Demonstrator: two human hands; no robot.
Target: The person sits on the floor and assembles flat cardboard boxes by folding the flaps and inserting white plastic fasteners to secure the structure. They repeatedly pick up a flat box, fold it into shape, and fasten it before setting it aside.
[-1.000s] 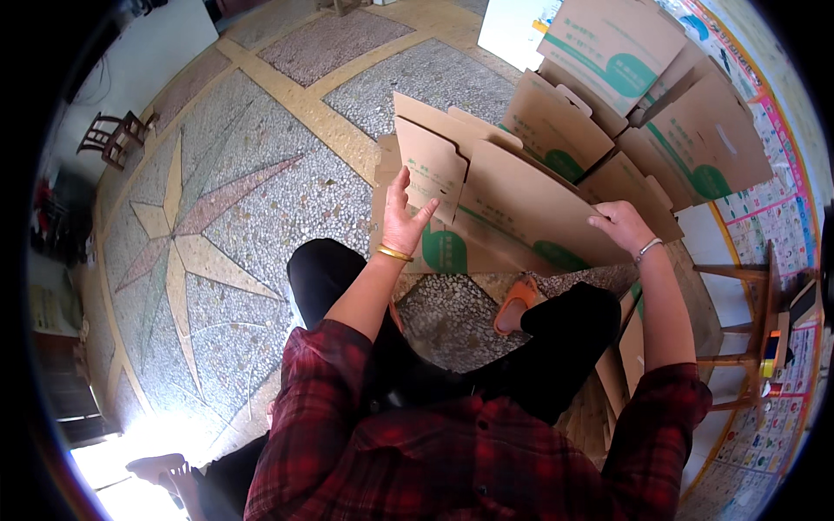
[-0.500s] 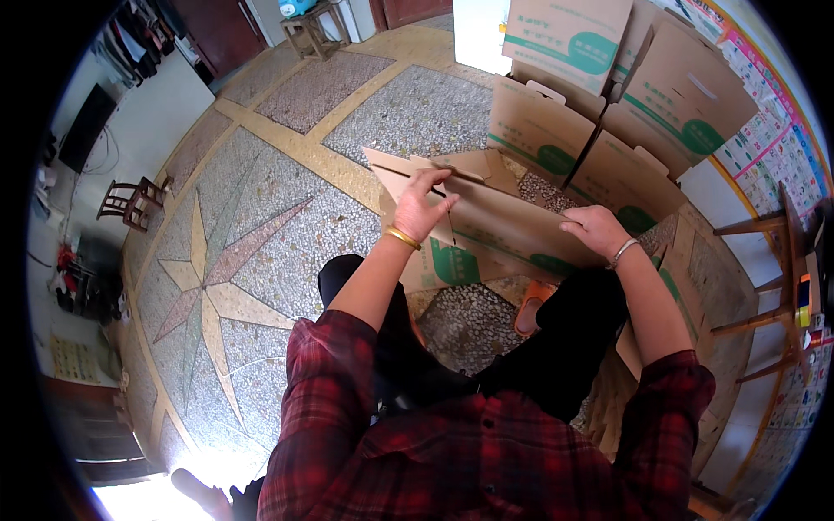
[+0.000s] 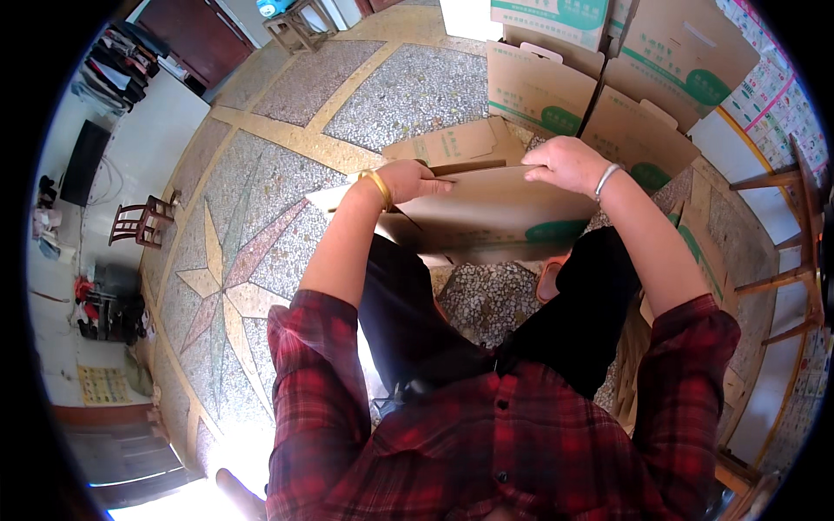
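A brown cardboard box (image 3: 495, 213) with a green printed patch stands in front of my knees, partly unfolded, one flap lying outward on its far side. My left hand (image 3: 412, 184), with a gold bracelet above it, is closed on the box's upper edge at the left. Farther right, my right hand (image 3: 565, 165), with a silver bracelet, pinches the same top edge between thumb and fingers. The lower part of the box is between my legs, and its base is partly hidden.
Several assembled cardboard boxes (image 3: 543, 87) are stacked at the far right. Flat cardboard (image 3: 699, 252) leans near my right knee. A wooden stand (image 3: 782, 247) is by the right wall. A small wooden chair (image 3: 142, 221) stands at the left on the patterned stone floor (image 3: 287, 165).
Both hands have moved along the upper edge, the right one up and toward the left. The box has turned so its front panel faces me more squarely.
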